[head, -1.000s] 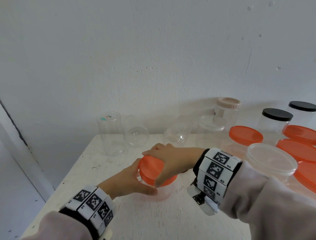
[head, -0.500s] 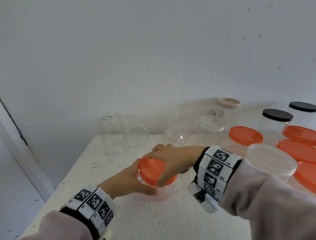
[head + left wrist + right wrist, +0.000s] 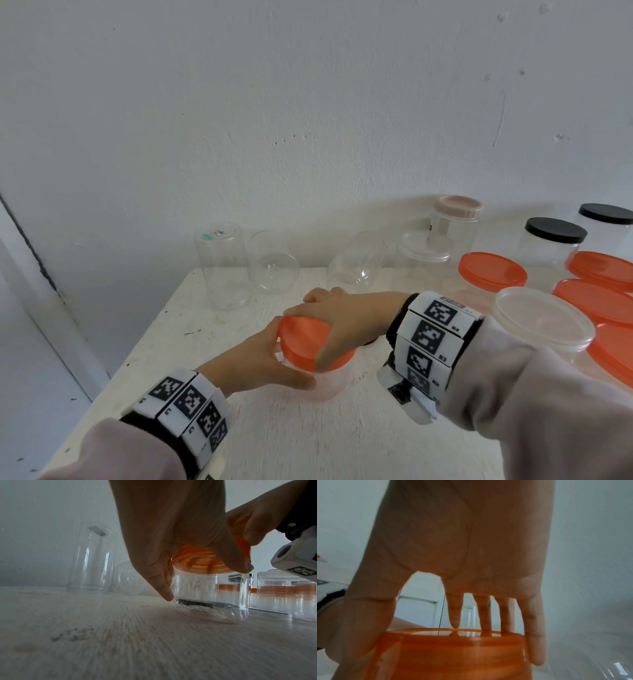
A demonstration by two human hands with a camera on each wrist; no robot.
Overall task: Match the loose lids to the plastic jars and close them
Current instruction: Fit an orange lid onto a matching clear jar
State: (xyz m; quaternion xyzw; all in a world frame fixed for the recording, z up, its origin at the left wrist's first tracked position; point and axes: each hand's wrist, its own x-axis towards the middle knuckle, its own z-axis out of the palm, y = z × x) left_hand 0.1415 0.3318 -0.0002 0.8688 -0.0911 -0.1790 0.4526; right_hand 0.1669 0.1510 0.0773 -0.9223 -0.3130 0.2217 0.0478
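Two hands on one clear jar (image 3: 322, 383) at desk (image 3: 308, 438) centre, right hand (image 3: 346, 322) gripping its orange lid (image 3: 305, 339), left hand (image 3: 253, 366) curled round the body, white wall (image 3: 308, 102) behind, lidded jars (image 3: 551, 243) right; left wrist view, jar tilted, fingers (image 3: 161, 588) against its side, bare jars (image 3: 91, 563) beyond; right wrist view, fingers (image 3: 536, 642) spread over lid rim.

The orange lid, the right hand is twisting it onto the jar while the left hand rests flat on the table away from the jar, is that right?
Not quite. The left hand is not flat on the table; it grips the jar, as the head and left wrist views show. The rest holds: the right hand grips the orange lid on the jar.
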